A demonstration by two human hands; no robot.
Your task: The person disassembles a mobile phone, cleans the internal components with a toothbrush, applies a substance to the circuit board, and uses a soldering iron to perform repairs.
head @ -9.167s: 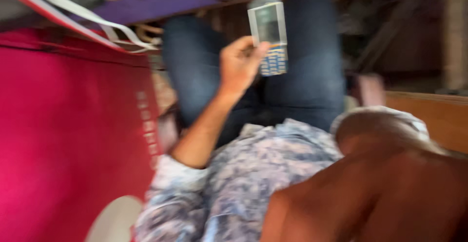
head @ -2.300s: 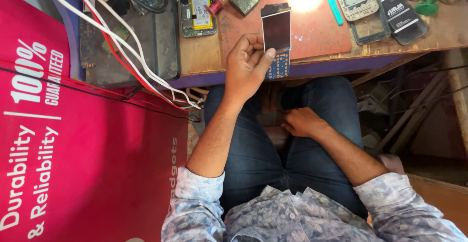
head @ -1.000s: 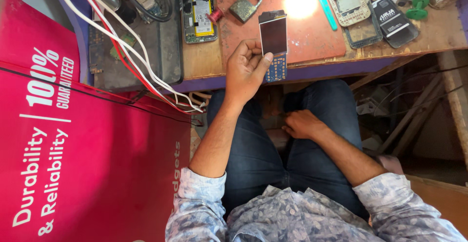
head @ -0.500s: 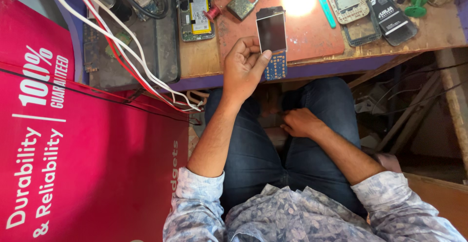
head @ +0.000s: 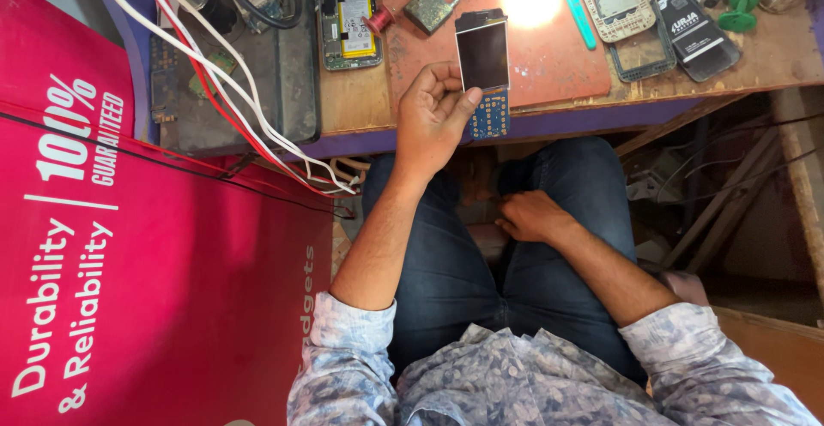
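since the earlier frame i've hardly moved: my left hand (head: 433, 121) still grips the stripped keypad phone (head: 484, 72) over the near edge of the surface (head: 360, 108), fingers closed on its lower half. my right hand (head: 530, 217) rests loosely curled on my lap, holding nothing. a padlock (head: 432, 6) lies just beyond the phone.

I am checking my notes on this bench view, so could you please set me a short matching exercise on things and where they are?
Things:
1. stripped phone
2. padlock
3. right hand
4. white and red wires

Places:
A. on the red mat
B. on the lap
C. in the left hand
D. trailing over the bench's left edge

Pairs: 1-C, 2-A, 3-B, 4-D
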